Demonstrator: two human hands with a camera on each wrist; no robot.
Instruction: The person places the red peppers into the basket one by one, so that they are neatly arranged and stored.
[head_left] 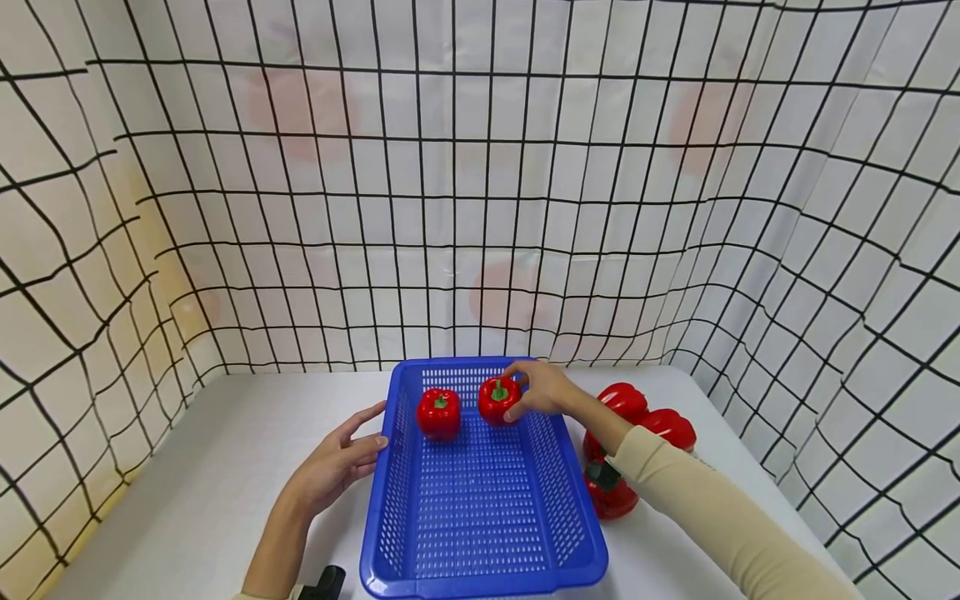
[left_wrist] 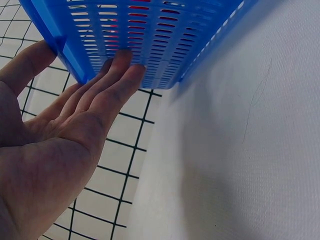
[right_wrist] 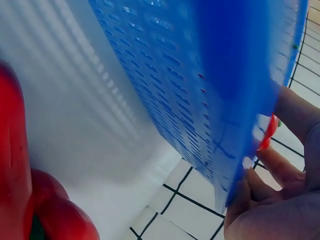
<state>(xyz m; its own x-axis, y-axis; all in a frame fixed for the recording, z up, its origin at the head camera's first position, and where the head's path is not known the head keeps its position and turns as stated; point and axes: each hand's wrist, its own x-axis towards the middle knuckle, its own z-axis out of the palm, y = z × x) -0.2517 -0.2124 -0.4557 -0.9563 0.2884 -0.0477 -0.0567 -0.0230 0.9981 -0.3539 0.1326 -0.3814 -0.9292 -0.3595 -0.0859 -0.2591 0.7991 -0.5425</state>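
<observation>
A blue plastic basket with slotted walls lies on the white table. My right hand reaches over its right rim and pinches a red bell pepper between thumb and fingers, inside the far end. To the left of that, a second red bell pepper sits upright in the basket, green stem on top. My left hand touches the basket's left side. In the left wrist view, its thumb is at the rim and its extended fingers lie against the outer wall.
Several more red bell peppers lie on the table right of the basket, partly covered by my right forearm. Black grid netting over white sheeting encloses the back and both sides. The white table extends left of the basket.
</observation>
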